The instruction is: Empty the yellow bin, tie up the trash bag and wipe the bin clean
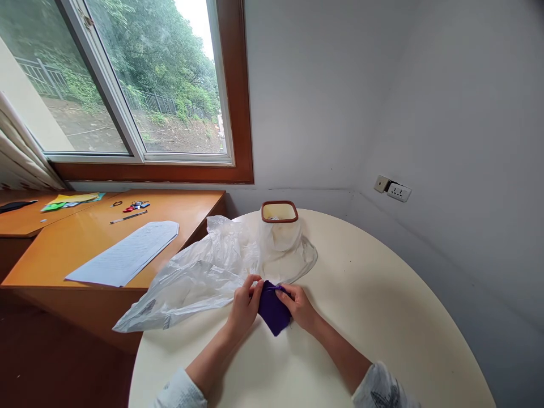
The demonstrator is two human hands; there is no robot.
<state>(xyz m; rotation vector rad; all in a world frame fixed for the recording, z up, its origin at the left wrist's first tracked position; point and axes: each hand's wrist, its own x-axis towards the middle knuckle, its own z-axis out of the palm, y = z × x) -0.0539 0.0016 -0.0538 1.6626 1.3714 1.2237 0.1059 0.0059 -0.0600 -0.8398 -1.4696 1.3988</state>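
A small piece of dark purple cloth (273, 313) lies folded on the round cream table (382, 317), held between both hands. My left hand (245, 303) pinches its left edge with curled fingers. My right hand (300, 306) grips its right edge, fingers closed over the fabric. Just behind the hands lies a crumpled clear plastic bag (199, 277), spread to the left over the table's edge. A small cream container with a brown rim (279, 212) stands at the far side of the table, partly wrapped in plastic.
An orange wooden desk (85, 243) stands to the left with white papers (127, 254), a pen, coloured sheets and small items. A window with a brown frame (238, 113) is behind it. A wall socket (394, 190) sits on the right wall.
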